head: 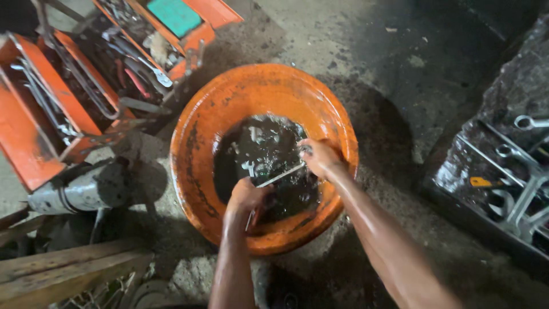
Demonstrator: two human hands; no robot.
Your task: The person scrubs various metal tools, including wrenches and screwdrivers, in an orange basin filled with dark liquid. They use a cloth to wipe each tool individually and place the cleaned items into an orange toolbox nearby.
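Note:
An orange plastic basin [229, 103] sits on the concrete floor, holding dark oily liquid [257, 143] with metal parts lying in it. Both hands are inside the basin. My right hand [320, 158] grips one end of a thin silver metal tool [280, 175] that slants down toward my left hand [247, 197]. My left hand is closed around the tool's lower end and what looks like a small brush with a reddish handle [253, 217]. A small wrench [249, 167] lies in the liquid just above my left hand.
An open orange cantilever toolbox [51, 97] full of tools stands at upper left. A grey metal cylinder [86, 191] lies beside it. Wooden planks [63, 269] are at lower left. A dark tray [457, 189] with several wrenches is on the right.

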